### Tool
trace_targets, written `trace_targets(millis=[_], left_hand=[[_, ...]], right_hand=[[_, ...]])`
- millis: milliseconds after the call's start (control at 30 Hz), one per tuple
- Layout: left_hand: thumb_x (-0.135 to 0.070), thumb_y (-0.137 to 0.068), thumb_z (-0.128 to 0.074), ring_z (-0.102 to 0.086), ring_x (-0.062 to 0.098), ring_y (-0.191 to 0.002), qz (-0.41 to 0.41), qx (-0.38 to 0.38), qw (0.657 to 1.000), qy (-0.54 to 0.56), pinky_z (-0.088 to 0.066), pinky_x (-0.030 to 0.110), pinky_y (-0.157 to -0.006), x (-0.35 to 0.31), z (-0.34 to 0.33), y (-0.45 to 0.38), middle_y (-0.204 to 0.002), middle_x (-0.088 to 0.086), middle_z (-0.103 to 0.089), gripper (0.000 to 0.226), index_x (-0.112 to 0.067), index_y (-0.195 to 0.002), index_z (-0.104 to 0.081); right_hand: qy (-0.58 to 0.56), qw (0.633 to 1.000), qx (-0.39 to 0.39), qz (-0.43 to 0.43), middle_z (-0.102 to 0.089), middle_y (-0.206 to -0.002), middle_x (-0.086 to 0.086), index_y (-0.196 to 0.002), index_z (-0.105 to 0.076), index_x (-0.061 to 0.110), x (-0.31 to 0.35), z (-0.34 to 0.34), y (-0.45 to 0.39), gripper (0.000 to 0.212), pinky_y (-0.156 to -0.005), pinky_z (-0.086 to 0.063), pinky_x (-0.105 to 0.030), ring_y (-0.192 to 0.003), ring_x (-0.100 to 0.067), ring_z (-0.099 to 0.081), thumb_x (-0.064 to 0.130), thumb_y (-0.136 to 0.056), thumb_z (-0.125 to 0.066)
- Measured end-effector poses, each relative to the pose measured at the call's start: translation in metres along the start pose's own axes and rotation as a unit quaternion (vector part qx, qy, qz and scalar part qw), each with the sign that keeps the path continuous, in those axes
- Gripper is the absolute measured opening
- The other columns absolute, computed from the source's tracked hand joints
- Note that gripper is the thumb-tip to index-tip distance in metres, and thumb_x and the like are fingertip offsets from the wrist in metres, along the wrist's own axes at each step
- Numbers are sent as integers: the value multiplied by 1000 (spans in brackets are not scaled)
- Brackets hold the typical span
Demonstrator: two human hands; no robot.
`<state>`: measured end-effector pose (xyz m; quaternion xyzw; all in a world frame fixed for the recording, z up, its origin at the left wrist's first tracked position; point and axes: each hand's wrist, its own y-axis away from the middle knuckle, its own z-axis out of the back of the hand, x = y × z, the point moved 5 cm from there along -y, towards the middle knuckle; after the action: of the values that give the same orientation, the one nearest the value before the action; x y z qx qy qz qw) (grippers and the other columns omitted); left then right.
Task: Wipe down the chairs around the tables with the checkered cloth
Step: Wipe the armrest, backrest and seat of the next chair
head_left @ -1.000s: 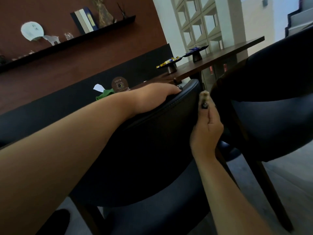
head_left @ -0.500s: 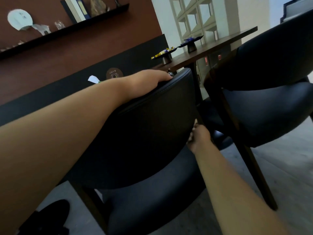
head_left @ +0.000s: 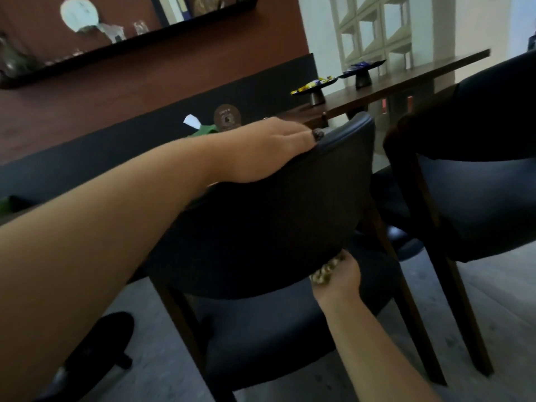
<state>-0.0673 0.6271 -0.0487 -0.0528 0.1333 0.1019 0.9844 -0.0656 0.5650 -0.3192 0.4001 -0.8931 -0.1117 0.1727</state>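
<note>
A wall shelf (head_left: 127,44) carries a white disc (head_left: 77,16), books (head_left: 174,8) and glassware (head_left: 141,27), while two stands of sweets (head_left: 314,87) sit on the wooden table (head_left: 420,75).

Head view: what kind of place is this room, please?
Probably a cafe or lounge, though a meeting room is possible. A long table carries pedestal dishes of wrapped sweets, padded chairs stand along it, and a wall shelf holds ornaments.
</note>
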Motion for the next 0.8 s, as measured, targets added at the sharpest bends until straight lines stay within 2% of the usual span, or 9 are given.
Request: trace_targets(millis=[67,133,233,367,400,500,633,700,800], left_hand=[[-62,-95,-27,-54,-12,-55,-2,3,999,-35,-38,8,-50,20,8,34,-65,-28,-60,43,-48,-78,-64],[-79,-84,-21,-51,-10,-50,12,-17,998,-57,-35,13,-51,53,13,66,-58,-28,-57,48,-56,-68,-60],[-74,-85,-19,-50,-7,-48,15,-63,996,-56,-37,10,-49,90,16,100,-55,-24,-56,48,-59,-66,-60],[-77,-85,-20,-41,2,-45,-23,-137,988,-60,-35,12,-50,102,13,107,-52,-16,-47,52,-48,-58,-54],[-78,-84,-19,-39,3,-44,-23,-145,987,-65,-34,14,-49,104,12,107,-51,-13,-45,55,-42,-56,-52],[-73,-83,-19,-37,7,-43,-5,-153,986,-71,-32,25,-49,109,12,105,-50,-5,-40,63,-24,-57,-48],[-77,-83,-15,-40,8,-44,-16,-191,977,-96,-32,27,-48,110,10,110,-50,-8,-40,64,-25,-61,-46],[-75,-86,-17,-42,10,-45,-43,-221,970,-91,-31,26,-47,110,11,113,-49,-6,-41,64,-25,-62,-48],[-60,-93,-33,-58,11,-61,-24,-232,972,13,-44,26,-57,137,21,118,-70,-4,-63,55,-18,-79,-66]], right_hand=[[19,1000,-19,7,-66,-74,-1,-81,-69,16,-19,3,6,38,-58,-47,-27,-68,-17,-61,19,-100,-37],[7,999,-39,10,-61,-66,-1,-73,-65,18,-39,4,13,37,-50,-43,-23,-57,-16,-56,19,-98,-39],[-27,998,-57,-7,-59,-60,2,-72,-65,19,-68,1,26,34,-44,-42,-19,-50,-13,-53,21,-97,-42],[-78,993,-79,-42,-63,-56,3,-70,-68,21,-118,-13,42,41,-44,-44,-16,-44,-11,-56,28,-99,-41],[-85,992,-85,-48,-65,-58,1,-70,-68,20,-129,-18,44,41,-47,-46,-18,-47,-12,-59,28,-100,-40],[-81,991,-79,-68,-71,-82,-4,-96,-68,15,-154,-32,51,30,-72,-52,-30,-77,-20,-66,24,-100,-39],[88,989,-17,-118,-61,-115,-19,-130,-49,-1,-162,-24,66,35,-96,-48,-44,-111,-36,-59,11,-101,-35],[166,978,8,-128,-61,-115,-24,-128,-50,-6,-147,-8,81,34,-88,-52,-44,-99,-34,-63,10,-98,-43],[355,932,73,-22,-72,-77,-11,-90,-74,10,-98,0,114,24,-58,-55,-31,-62,-18,-66,25,-93,-56]])
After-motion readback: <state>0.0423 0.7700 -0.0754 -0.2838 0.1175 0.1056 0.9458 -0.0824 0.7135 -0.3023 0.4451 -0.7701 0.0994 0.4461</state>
